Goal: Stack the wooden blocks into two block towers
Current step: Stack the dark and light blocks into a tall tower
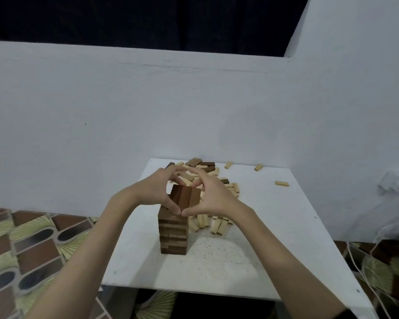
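Here the first tower (173, 229) of dark wooden blocks stands upright near the middle of the white bench (251, 261), its long axis vertical, with layers that look to alternate in direction down its near face. The top layer (186, 196) is three dark blocks side by side, their long axes running from the near edge away toward the wall, slightly angled to the right.

The left hand (156, 192) and right hand (213, 196) cup this top layer from either side. Each grip is narrow, fingers curled round the blocks, thumbs meeting at the near corner and fingertips nearly meeting behind. By my reading, the step in hand is squaring up the top course.

Behind and to the right of the tower lies the pile of loose blocks (217, 203), mostly pale with a few dark ones, pointing every way; some stray blocks (282, 183) lie well apart toward the far right edge.

No second tower is visible, so the task seems about half done at most. The next move probably calls for gentle, even release, then picking pale blocks from the pile.
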Available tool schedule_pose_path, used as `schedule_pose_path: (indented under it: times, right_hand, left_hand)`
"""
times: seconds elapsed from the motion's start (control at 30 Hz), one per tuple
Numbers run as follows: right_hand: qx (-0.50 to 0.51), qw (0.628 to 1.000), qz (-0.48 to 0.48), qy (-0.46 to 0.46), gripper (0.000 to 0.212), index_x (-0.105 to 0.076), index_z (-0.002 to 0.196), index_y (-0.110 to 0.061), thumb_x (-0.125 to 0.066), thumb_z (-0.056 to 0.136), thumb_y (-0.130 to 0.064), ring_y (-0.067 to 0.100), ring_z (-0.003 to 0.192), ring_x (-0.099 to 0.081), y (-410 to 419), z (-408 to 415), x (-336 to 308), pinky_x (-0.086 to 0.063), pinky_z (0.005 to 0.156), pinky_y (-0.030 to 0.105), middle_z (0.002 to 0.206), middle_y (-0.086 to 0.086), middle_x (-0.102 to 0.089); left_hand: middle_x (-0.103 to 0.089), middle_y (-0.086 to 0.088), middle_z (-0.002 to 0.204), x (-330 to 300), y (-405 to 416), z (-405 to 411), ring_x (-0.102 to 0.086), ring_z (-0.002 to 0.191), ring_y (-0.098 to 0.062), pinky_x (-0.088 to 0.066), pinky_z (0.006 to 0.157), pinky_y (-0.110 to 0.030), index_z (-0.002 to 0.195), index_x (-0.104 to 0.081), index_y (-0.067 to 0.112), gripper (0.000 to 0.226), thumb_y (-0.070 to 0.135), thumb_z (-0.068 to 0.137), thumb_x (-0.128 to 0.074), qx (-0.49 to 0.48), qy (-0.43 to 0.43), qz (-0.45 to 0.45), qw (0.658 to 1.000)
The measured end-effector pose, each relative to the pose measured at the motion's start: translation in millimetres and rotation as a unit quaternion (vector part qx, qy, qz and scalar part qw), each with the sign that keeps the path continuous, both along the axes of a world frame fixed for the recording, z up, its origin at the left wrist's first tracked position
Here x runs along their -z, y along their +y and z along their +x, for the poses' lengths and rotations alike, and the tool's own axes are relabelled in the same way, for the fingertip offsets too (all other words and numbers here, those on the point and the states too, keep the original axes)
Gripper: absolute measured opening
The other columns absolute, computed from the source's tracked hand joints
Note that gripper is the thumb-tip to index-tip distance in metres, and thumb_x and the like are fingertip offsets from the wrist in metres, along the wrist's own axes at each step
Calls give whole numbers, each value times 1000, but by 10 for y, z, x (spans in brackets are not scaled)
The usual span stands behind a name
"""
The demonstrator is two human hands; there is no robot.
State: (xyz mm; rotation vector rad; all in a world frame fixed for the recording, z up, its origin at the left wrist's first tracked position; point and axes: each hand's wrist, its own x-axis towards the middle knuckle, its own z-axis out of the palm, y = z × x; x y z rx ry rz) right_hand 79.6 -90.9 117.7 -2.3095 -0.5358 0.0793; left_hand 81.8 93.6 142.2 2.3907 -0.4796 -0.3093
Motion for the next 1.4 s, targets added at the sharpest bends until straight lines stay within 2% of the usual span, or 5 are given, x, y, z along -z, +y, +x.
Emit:
schedule_pose_path:
  times: [0.1, 0.23, 0.4, 0.87, 1.4]
  right_hand:
    - [-3, 1000, -22, -13, 102, -27, 144, -37, -87, 61, -35, 16, 119, -43, 113, -21, 12, -38, 103, 42, 111, -7, -54]
    - [-12, 999, -32, -16, 101, -27, 146, -32, -86, 64, -33, 9, 112, -41, 191, -42, 8, -35, 102, 37, 111, -10, -49]
    - [-14, 999, -42, 1, 103, -24, 148, -30, -86, 65, -31, 6, 108, -40, 253, -35, 31, -34, 89, 27, 116, -11, -43]
    - [-1, 998, -69, 14, 105, -22, 148, -34, -86, 64, -36, 18, 122, -39, 305, -9, 94, -38, 100, 40, 121, -4, -50]
    - [-31, 967, -253, -23, 119, -3, 152, -30, -83, 65, -48, 28, 132, -31, 280, -3, -36, -27, 108, 49, 147, 2, -37]
  left_hand:
    - [-53, 6, 122, 59, 99, -1, -35, 100, 23, -30, 79, 3, 139, -27, 32, 99, 8, 62, -86, -3, 4, 2, 1000]
    - [-55, 6, 124, 135, 192, 7, -34, 115, 2, -25, 93, -15, 141, -26, 30, 102, 11, 61, -87, -18, 9, -1, 1000]
    - [-55, 8, 123, 204, 236, 27, -31, 118, -3, -27, 89, -12, 140, -26, 32, 101, 12, 62, -87, -23, 8, -7, 1000]
    - [-52, 6, 126, 265, 251, 54, -29, 124, -11, -28, 96, -24, 136, -25, 36, 97, 13, 63, -86, -20, 4, -11, 1000]
    - [-43, 8, 136, 263, 203, 115, -20, 134, -20, -22, 109, -35, 146, -7, 33, 123, 31, 56, -90, -2, -35, 168, 985]
